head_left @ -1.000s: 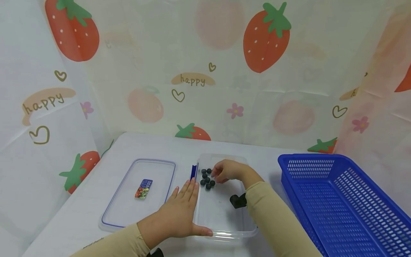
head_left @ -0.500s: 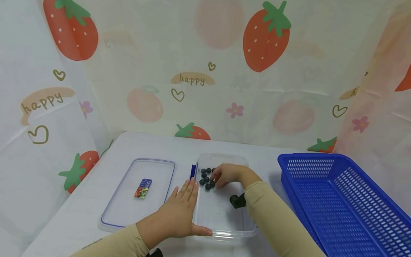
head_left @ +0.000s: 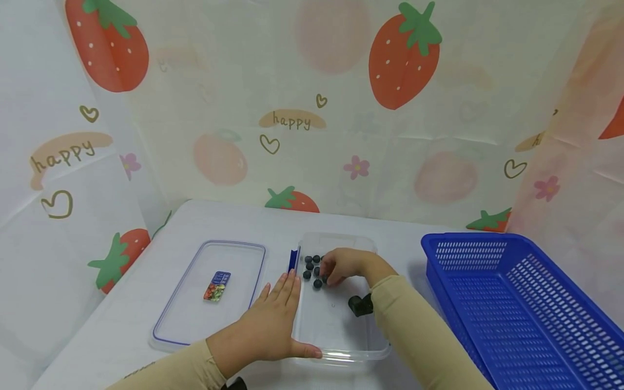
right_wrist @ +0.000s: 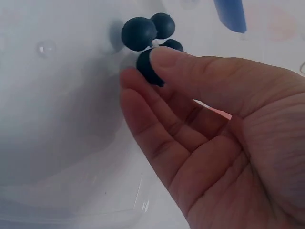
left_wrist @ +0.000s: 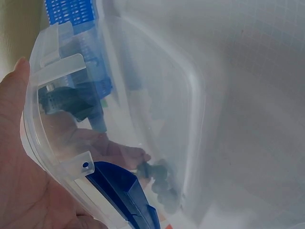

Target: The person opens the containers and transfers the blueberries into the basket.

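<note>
Several dark blueberries (head_left: 317,284) lie on the floor of a clear plastic box (head_left: 356,355), near its left wall. My right hand (head_left: 348,264) reaches down inside the box. In the right wrist view, its thumb and fingers pinch one blueberry (right_wrist: 147,67) beside others. My left hand (head_left: 268,325) lies along the box's left side, fingers straight against the wall and thumb extended at the near rim. A blue latch (left_wrist: 121,193) stands out from that wall, just past the fingertips. Through the box wall, the left wrist view shows the berries dimly.
A clear lid (head_left: 182,325) with a blue seal lies left of the box, bearing a colourful label (head_left: 216,286). To the right stands a large blue perforated basket (head_left: 517,314). A patterned cloth wall (head_left: 302,162) rises behind the white table.
My right hand has lowered slightly and now pinches a blueberry from the near part of the cluster. Another berry shows at the back beside the hand. The left hand has stayed put.
</note>
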`<state>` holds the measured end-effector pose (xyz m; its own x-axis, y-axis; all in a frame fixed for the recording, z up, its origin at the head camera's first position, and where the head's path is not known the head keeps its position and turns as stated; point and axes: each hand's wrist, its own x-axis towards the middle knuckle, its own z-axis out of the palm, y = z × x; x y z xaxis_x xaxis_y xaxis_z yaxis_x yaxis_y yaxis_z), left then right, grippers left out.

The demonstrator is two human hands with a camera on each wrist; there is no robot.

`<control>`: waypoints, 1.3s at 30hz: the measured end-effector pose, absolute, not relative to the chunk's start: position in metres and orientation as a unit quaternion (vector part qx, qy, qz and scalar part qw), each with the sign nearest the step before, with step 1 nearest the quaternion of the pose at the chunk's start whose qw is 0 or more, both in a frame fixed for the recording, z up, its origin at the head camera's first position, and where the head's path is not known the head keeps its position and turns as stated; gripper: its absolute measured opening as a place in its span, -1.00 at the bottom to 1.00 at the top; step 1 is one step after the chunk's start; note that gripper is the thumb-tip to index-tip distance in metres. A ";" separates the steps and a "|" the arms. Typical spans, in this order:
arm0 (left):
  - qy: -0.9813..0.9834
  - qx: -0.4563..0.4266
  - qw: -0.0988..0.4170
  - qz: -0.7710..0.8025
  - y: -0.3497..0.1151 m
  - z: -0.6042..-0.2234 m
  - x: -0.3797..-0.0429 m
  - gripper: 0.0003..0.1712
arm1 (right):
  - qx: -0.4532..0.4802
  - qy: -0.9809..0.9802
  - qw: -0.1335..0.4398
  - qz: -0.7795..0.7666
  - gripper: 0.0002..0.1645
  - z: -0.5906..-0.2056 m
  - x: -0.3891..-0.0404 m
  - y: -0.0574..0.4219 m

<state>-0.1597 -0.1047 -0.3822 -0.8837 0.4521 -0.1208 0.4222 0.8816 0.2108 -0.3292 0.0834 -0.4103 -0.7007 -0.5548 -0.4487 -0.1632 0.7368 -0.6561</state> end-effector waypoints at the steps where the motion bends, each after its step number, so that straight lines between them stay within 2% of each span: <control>1: 0.966 0.226 0.084 0.090 -0.105 -0.382 -0.160 0.48 | -0.209 0.873 0.323 -0.301 -0.80 -0.410 -0.330 0.084; 13: 0.968 0.225 0.081 0.081 -0.103 -0.381 -0.161 0.48 | -0.203 0.861 0.300 -0.358 -0.84 -0.400 -0.332 0.087; 23: 0.967 0.226 0.086 0.076 -0.103 -0.381 -0.163 0.53 | -0.238 0.841 0.275 -0.401 -0.84 -0.384 -0.334 0.099; 32: 0.968 0.220 0.093 0.075 -0.102 -0.383 -0.163 0.54 | -0.264 0.826 0.249 -0.431 -0.83 -0.348 -0.330 0.116; 39: 0.969 0.220 0.089 0.066 -0.102 -0.387 -0.163 0.52 | -0.283 0.819 0.222 -0.448 -0.79 -0.320 -0.333 0.148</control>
